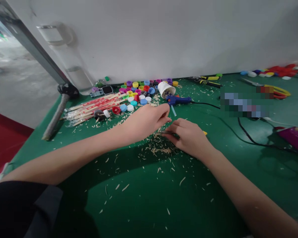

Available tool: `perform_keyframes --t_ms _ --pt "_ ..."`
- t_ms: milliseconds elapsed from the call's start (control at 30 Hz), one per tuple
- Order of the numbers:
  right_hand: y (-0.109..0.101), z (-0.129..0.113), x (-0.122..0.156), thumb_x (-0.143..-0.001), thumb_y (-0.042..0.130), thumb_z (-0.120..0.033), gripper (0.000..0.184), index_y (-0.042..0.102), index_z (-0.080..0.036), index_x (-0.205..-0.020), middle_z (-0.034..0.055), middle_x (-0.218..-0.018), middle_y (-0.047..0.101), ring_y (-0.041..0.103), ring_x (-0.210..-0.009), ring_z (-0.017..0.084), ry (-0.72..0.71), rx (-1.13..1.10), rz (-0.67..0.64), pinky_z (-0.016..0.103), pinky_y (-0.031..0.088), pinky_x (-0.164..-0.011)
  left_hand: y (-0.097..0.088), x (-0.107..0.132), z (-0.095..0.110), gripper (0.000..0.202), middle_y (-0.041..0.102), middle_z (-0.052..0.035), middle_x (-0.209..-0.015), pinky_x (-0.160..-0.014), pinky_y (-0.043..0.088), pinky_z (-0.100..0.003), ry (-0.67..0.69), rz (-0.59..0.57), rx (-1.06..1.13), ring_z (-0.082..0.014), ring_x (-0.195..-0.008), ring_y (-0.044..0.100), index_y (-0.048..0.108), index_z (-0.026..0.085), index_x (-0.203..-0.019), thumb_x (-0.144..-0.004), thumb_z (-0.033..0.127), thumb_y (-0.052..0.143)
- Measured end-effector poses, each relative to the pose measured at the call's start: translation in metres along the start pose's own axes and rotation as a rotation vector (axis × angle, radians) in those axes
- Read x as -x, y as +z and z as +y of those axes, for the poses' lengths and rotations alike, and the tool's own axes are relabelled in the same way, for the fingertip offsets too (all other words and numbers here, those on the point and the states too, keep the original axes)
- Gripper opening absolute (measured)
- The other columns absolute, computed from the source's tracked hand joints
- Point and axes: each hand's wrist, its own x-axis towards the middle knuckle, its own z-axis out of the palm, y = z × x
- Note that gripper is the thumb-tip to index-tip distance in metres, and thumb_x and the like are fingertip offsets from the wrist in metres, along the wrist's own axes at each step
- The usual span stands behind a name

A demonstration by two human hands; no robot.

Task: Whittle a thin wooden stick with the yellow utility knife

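My left hand [149, 120] is closed above a pile of wood shavings [161, 147], its fingertips bent downward. Whatever it may be pinching is hidden behind the fingers. Just to the right and slightly nearer, my right hand [188, 136] is closed around a thin, dark grey blade-like piece [167, 132] pointing left. Most of that piece is covered by the fingers. A small yellow bit [205, 133] shows beyond the right hand; I cannot tell whether it belongs to the held piece. The two hands are close together but look slightly apart.
Behind the hands lie a blue glue gun [180, 100], a tipped white cup [166, 88] and several bottle caps [143, 101]. Bagged wooden sticks [96, 107] are at left. Pliers [208, 82], scissors [273, 91], black cable [248, 137] and a purple object [294, 137] lie right.
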Motion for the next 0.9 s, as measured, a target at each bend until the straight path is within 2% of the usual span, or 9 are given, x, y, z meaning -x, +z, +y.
perform_keyframes --t_ms 100,233,467,600,733,900 --pt "0.001 -0.001 -0.002 -0.094 0.048 -0.033 0.024 0.062 -0.016 -0.084 0.0042 -0.076 0.063 0.054 -0.074 0.019 -0.047 0.058 -0.055 0.031 0.040 -0.064 0.000 0.001 0.000 0.020 0.045 0.0051 -0.054 -0.045 0.022 -0.025 0.009 0.009 0.005 -0.0057 -0.046 0.036 0.042 0.019 -0.076 -0.093 0.026 0.047" --pt "0.002 -0.003 -0.002 -0.095 0.046 -0.032 0.025 0.061 -0.016 -0.082 0.0044 -0.073 0.061 0.053 -0.071 0.019 -0.064 0.117 -0.009 0.031 0.039 -0.062 0.000 0.002 0.000 0.020 0.044 0.0048 -0.054 -0.046 0.021 -0.025 0.034 0.023 0.005 -0.0064 -0.047 0.037 0.040 0.019 -0.075 -0.092 0.025 0.048" --pt "0.002 -0.003 0.000 -0.094 0.049 -0.031 0.023 0.062 -0.015 -0.083 0.0045 -0.073 0.062 0.051 -0.070 0.018 -0.047 0.083 0.027 0.031 0.039 -0.061 0.001 0.001 -0.003 0.018 0.045 0.0044 -0.056 -0.046 0.022 -0.026 0.019 0.023 0.045 -0.0067 -0.048 0.039 0.041 0.019 -0.076 -0.092 0.024 0.048" --pt "0.000 0.001 -0.005 -0.093 0.050 -0.034 0.024 0.064 -0.017 -0.085 0.0060 -0.082 0.065 0.055 -0.075 0.019 0.029 0.013 -0.065 0.031 0.039 -0.059 0.001 0.000 -0.001 0.017 0.045 0.0044 -0.055 -0.045 0.021 -0.025 0.027 0.021 0.050 -0.0067 -0.048 0.038 0.042 0.019 -0.076 -0.093 0.023 0.046" --pt "0.003 0.007 -0.008 -0.092 0.051 -0.033 0.022 0.065 -0.018 -0.086 0.0061 -0.089 0.066 0.058 -0.077 0.018 0.017 -0.065 -0.190 0.030 0.039 -0.058 0.001 0.003 0.002 0.016 0.042 0.0047 -0.052 -0.044 0.019 -0.026 0.042 0.015 0.016 -0.0069 -0.045 0.035 0.043 0.019 -0.077 -0.093 0.021 0.044" --pt "0.005 0.004 -0.005 -0.094 0.046 -0.033 0.026 0.065 -0.017 -0.087 0.0063 -0.086 0.066 0.057 -0.077 0.020 0.000 -0.029 -0.144 0.032 0.041 -0.060 0.000 0.005 0.001 0.014 0.043 0.0047 -0.051 -0.043 0.018 -0.026 0.051 0.009 0.009 -0.0068 -0.044 0.035 0.045 0.019 -0.080 -0.094 0.023 0.044"
